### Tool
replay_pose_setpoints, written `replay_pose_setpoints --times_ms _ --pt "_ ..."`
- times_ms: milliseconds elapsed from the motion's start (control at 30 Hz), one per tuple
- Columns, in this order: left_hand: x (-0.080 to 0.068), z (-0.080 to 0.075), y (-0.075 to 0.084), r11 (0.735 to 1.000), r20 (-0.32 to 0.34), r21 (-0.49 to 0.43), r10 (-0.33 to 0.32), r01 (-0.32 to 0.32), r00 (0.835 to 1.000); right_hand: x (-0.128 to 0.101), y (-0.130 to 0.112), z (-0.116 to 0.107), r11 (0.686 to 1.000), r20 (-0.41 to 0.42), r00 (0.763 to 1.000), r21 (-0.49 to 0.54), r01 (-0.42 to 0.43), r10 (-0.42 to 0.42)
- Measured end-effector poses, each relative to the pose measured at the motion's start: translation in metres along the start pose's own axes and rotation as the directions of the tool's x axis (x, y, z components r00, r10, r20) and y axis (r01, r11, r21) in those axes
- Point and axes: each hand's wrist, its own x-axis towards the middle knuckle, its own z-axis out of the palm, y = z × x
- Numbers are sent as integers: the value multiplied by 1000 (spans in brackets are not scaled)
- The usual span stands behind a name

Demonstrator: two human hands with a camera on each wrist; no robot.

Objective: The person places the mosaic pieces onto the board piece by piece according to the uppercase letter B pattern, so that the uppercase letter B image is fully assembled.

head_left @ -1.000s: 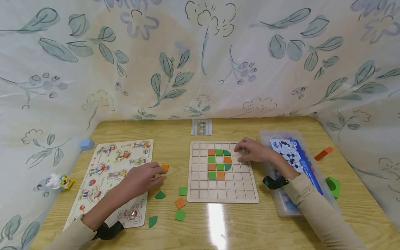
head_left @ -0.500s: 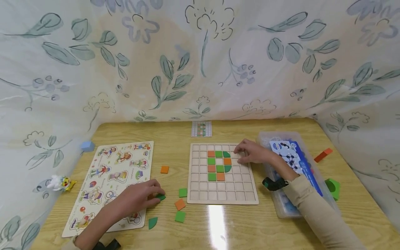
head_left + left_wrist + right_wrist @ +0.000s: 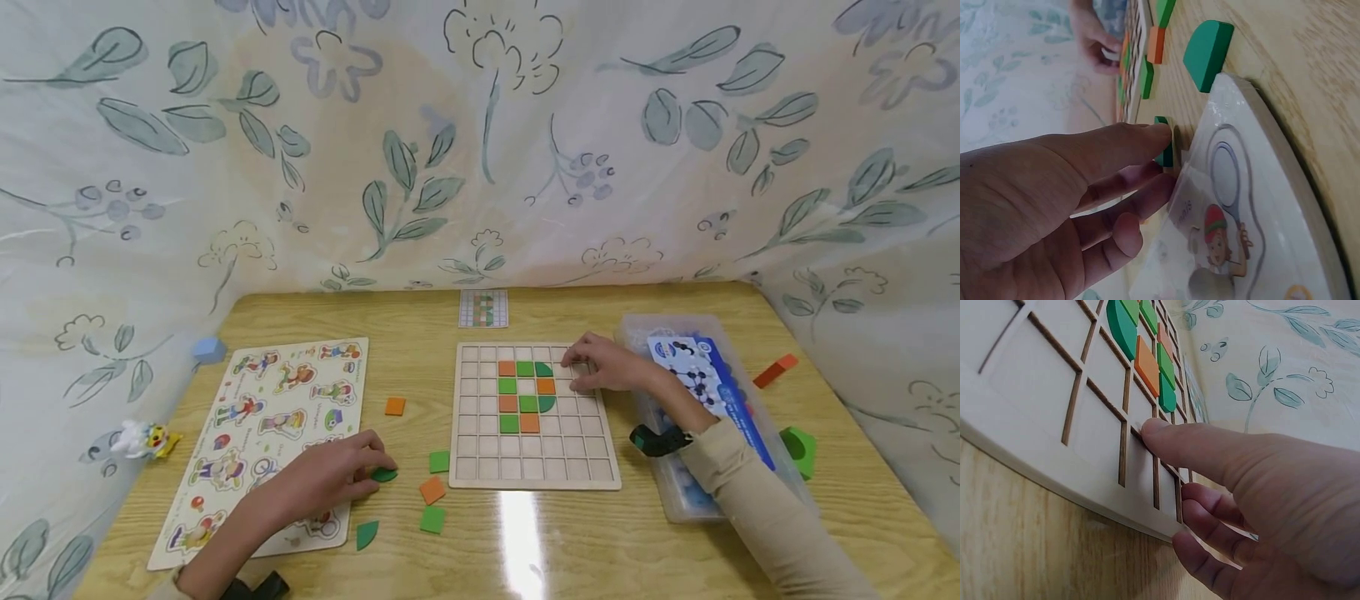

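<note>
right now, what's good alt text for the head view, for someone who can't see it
A person's left hand pinches a dark green tile beside a picture board, while the right hand rests at the right side of a gridded board partly filled with green and orange tiles.

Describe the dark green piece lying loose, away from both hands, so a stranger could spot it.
Find the big picture board on the left. Just right of its near right corner lies a dark green piece. Unlike the nearby loose squares, it is a quarter-circle; its lookalike is at the left hand.
</note>
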Motion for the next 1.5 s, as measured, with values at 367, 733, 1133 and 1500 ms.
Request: replay_pose_setpoints --times_ms 367,733,1133,1500 --pt "0 0 1 999 -19 38 29 -28 999 0 1 0 1000 -3 1000 -11 5 -5" --pt "5 -2 2 997 -21 80 21 -19 1000 -1 -3 -1 1000 3 1000 -10 1 -1" --pt "9 -4 5 994 -38 109 28 -24 999 1 0 -1 1000 6 1000 -9 5 -5" --pt "12 -4 6 994 -47 107 4 1 999 1 -1 -1 1000 8 1000 2 1 -1"
